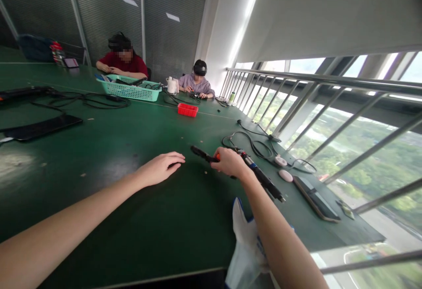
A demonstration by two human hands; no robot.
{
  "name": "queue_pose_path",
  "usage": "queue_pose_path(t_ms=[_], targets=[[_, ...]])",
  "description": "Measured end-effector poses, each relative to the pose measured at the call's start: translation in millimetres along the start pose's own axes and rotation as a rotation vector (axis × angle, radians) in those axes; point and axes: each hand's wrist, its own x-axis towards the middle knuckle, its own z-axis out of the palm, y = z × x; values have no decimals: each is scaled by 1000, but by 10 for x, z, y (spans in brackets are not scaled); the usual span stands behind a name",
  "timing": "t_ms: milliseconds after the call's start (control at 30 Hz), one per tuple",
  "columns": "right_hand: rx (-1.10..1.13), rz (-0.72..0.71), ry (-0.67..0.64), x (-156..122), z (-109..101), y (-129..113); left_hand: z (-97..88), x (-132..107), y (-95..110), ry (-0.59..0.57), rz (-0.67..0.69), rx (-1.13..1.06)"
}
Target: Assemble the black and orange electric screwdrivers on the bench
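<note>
My left hand [160, 168] rests low over the green table [158, 236], fingers stretched out and holding nothing. Across from it, my right hand [231, 162] is closed around a black tool with orange parts [203, 153]; its slim black end points left, toward my left hand. The grip hides the rest, so its exact kind cannot be made out. Just right of that hand lies a pen-shaped electric screwdriver [263, 178], black with blue and red parts. Under my right forearm, a crumpled white and blue bag or glove [242, 240] lies at the table's near edge.
A black cord [255, 142] and a dark phone [314, 197] lie at right beside a metal railing [329, 82]. Farther back are a red tray [187, 110] and a teal basket [132, 90]. Two people sit at the far side. Cables and a dark flat sheet [49, 127] lie left.
</note>
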Motion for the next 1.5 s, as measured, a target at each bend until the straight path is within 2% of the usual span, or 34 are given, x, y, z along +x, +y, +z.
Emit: queue_pose_path(t_ms=[67,133,267,367,567,767,1067,1333,1500], targets=[[-108,164,109,-41,-116,185,-15,-6,15,16,16,-6],[-197,278,163,-78,-226,446,-32,-10,32,26,-1,-14],[-219,426,86,-130,-305,912,-49,-10,56,34,-26,-21],[-230,504,33,-119,-231,1073,-50,-7,61,35,-21,-12],[-197,526,41,-20,-96,1150,-49,-11,50,42,-1,-7],[-206,569,109,-20,-151,1113,-38,-9,42,44,7,-8],[-192,613,185,-32,-143,1071,-44,-21,14,-45,33,-32],[-205,584,63,46,-105,1135,-42,-43,35,-61,64,-84],[-206,490,-56,-37,-152,1237,-21,-65,169,-106,134,-148]])
